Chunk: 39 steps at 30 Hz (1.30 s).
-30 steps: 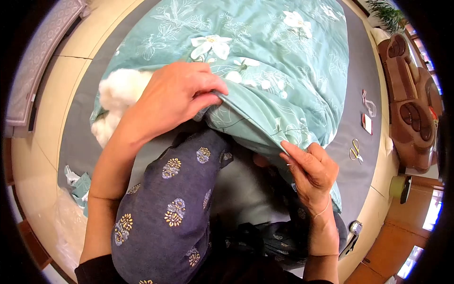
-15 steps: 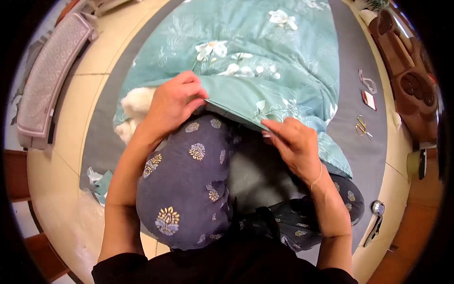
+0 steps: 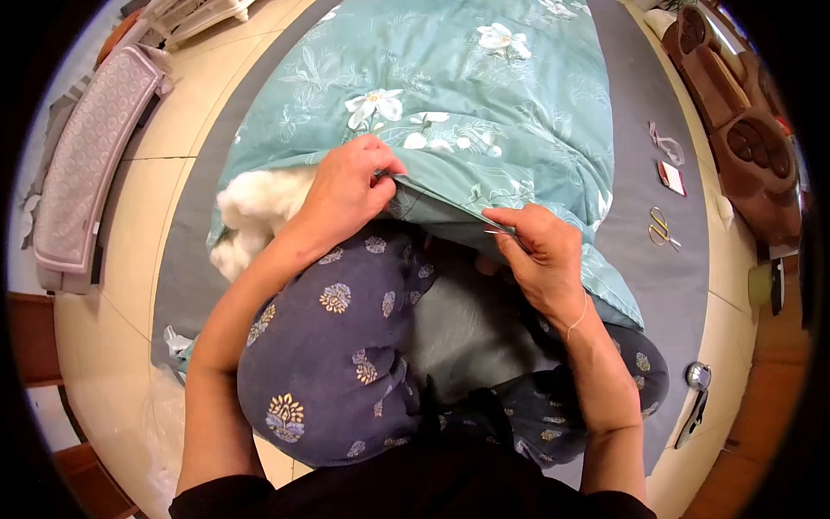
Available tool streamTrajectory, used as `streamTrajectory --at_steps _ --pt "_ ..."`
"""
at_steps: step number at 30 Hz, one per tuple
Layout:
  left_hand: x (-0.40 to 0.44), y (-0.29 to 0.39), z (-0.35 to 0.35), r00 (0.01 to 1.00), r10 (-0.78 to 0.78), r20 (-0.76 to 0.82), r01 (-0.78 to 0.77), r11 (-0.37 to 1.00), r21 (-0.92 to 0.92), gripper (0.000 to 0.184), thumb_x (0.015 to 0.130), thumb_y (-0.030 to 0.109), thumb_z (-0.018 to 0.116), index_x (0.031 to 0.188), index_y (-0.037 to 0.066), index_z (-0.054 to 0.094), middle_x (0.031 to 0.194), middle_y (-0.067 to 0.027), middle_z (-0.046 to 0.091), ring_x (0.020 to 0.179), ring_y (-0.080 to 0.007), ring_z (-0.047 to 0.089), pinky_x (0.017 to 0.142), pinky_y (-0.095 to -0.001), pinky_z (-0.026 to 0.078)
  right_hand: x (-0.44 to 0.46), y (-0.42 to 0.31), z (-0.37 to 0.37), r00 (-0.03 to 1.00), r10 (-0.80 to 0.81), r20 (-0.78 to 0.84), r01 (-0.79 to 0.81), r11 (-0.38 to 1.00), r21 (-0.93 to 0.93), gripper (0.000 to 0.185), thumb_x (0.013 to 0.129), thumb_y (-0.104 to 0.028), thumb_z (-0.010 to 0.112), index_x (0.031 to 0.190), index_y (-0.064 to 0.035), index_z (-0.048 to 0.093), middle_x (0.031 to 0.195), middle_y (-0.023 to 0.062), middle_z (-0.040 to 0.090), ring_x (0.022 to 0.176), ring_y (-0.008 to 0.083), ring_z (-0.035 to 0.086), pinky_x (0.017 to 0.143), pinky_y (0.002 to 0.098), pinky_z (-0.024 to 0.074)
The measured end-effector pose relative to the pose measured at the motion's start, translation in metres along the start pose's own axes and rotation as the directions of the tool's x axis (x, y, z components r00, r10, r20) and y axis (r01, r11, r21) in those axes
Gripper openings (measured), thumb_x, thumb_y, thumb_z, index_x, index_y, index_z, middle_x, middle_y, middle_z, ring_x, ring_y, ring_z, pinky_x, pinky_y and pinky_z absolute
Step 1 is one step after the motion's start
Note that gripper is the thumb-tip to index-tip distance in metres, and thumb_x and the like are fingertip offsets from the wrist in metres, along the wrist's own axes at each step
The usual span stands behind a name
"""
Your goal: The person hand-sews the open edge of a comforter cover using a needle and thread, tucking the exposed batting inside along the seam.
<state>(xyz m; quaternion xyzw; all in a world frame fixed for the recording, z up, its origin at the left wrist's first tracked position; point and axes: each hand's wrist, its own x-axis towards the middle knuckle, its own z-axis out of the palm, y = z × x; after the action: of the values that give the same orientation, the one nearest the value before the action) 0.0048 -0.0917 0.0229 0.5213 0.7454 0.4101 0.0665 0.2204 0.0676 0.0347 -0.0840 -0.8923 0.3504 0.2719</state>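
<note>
A teal duvet cover (image 3: pixel 372 143) with white flowers lies spread in front of me, its near edge lifted over my legs. My left hand (image 3: pixel 359 177) pinches that edge between thumb and fingers, left of the middle. Farther right along the same edge, my right hand (image 3: pixel 540 251) is closed on the fabric. A thin bright sliver shows at its fingertips, too small to name surely. The edge runs taut between both hands. White fluffy filling (image 3: pixel 259 203) bulges from the opening beside my left forearm.
On the grey mat (image 3: pixel 644 285) at right lie gold-handled scissors (image 3: pixel 661 229), a small red-and-white packet (image 3: pixel 671 178) and a clear strip (image 3: pixel 666 143). A brown sofa (image 3: pixel 743 130) stands at right, a padded bench (image 3: pixel 99 156) at left. Clear plastic (image 3: pixel 169 415) lies lower left.
My left hand has shifted right and slightly up along the edge, bringing it nearer my right hand. More white filling shows at the left. My right hand stays nearly in place.
</note>
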Motion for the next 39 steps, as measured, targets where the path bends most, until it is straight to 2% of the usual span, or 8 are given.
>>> streamTrajectory --at_steps 5,11,17,22,26,29,32,39 --pt "0.014 -0.007 0.014 0.984 -0.176 -0.030 0.167 0.967 -0.192 0.014 0.075 -0.006 0.056 0.085 -0.003 0.065 0.087 -0.0067 0.062 0.061 -0.0113 0.058 0.056 -0.0231 0.044 0.012 0.008 0.000 0.998 0.066 -0.012 -0.066 0.998 0.018 0.028 0.076 0.002 0.068 0.102 -0.0091 0.070 0.071 0.0090 0.058 0.059 0.0230 0.054 0.056 0.0324 0.0430" --pt "0.021 -0.015 0.029 0.956 0.083 -0.283 -0.129 0.980 -0.151 0.014 0.072 -0.002 0.059 0.083 0.000 0.067 0.079 -0.0065 0.061 0.062 -0.0144 0.055 0.057 -0.0256 0.044 0.027 0.016 -0.006 0.982 0.187 -0.003 -0.186 0.979 0.086 0.019 0.081 -0.003 0.071 0.099 -0.0081 0.073 0.068 0.0068 0.059 0.059 0.0154 0.051 0.055 0.0274 0.0399" --pt "0.021 -0.037 0.035 0.929 0.233 -0.286 -0.292 0.939 -0.183 0.011 0.072 -0.002 0.061 0.081 0.000 0.066 0.081 -0.0074 0.062 0.065 -0.0163 0.056 0.058 -0.0275 0.044 0.037 0.022 -0.011 0.966 0.255 0.039 -0.258 0.955 0.149 0.016 0.083 -0.006 0.071 0.099 -0.0046 0.073 0.072 0.0019 0.063 0.063 0.0066 0.049 0.055 0.0243 0.0382" --pt "0.022 -0.023 0.031 0.979 0.180 -0.101 -0.201 0.939 -0.278 0.011 0.071 0.000 0.074 0.079 0.001 0.066 0.075 -0.0066 0.062 0.068 -0.0148 0.057 0.057 -0.0271 0.040 0.043 0.022 -0.012 0.835 0.502 0.223 -0.537 0.656 0.530 0.016 0.085 -0.007 0.070 0.098 0.0028 0.072 0.080 -0.0004 0.066 0.073 0.0042 0.054 0.062 0.0203 0.0434" --pt "0.031 -0.022 0.024 0.973 0.187 0.139 -0.116 0.907 -0.404 0.019 0.070 0.003 0.081 0.087 0.001 0.073 0.072 -0.0063 0.066 0.067 -0.0114 0.059 0.058 -0.0257 0.042 0.046 0.039 -0.007 0.816 0.490 0.306 -0.578 0.685 0.444 0.018 0.087 -0.009 0.070 0.099 0.0040 0.072 0.085 0.0001 0.067 0.078 0.0045 0.057 0.068 0.0193 0.0461" --pt "0.036 -0.020 0.021 0.957 0.008 0.291 0.153 0.835 -0.528 0.024 0.072 0.002 0.078 0.096 0.000 0.074 0.079 -0.0079 0.072 0.070 -0.0106 0.063 0.065 -0.0239 0.048 0.047 0.038 -0.003 0.826 0.444 0.346 -0.562 0.696 0.447 0.019 0.087 -0.009 0.070 0.101 0.0033 0.072 0.084 -0.0011 0.067 0.079 0.0037 0.057 0.069 0.0190 0.0464" --pt "0.044 -0.020 0.018 0.923 -0.055 0.381 0.254 0.829 -0.498 0.024 0.073 0.003 0.078 0.097 -0.001 0.074 0.087 -0.0091 0.073 0.078 -0.0108 0.066 0.073 -0.0228 0.050 0.049 0.038 -0.003 0.825 0.435 0.361 -0.562 0.693 0.451 0.019 0.087 -0.009 0.070 0.101 0.0032 0.072 0.083 -0.0017 0.067 0.078 0.0034 0.057 0.069 0.0185 0.0464" --pt "0.051 -0.024 0.025 0.921 -0.036 0.387 0.242 0.832 -0.500 0.021 0.078 0.006 0.074 0.098 0.000 0.074 0.086 -0.0076 0.073 0.079 -0.0093 0.065 0.073 -0.0224 0.050 0.055 0.053 0.001 0.794 0.487 0.363 -0.606 0.670 0.429 0.019 0.086 -0.012 0.070 0.098 0.0027 0.072 0.081 -0.0008 0.068 0.075 0.0039 0.057 0.068 0.0191 0.0462"
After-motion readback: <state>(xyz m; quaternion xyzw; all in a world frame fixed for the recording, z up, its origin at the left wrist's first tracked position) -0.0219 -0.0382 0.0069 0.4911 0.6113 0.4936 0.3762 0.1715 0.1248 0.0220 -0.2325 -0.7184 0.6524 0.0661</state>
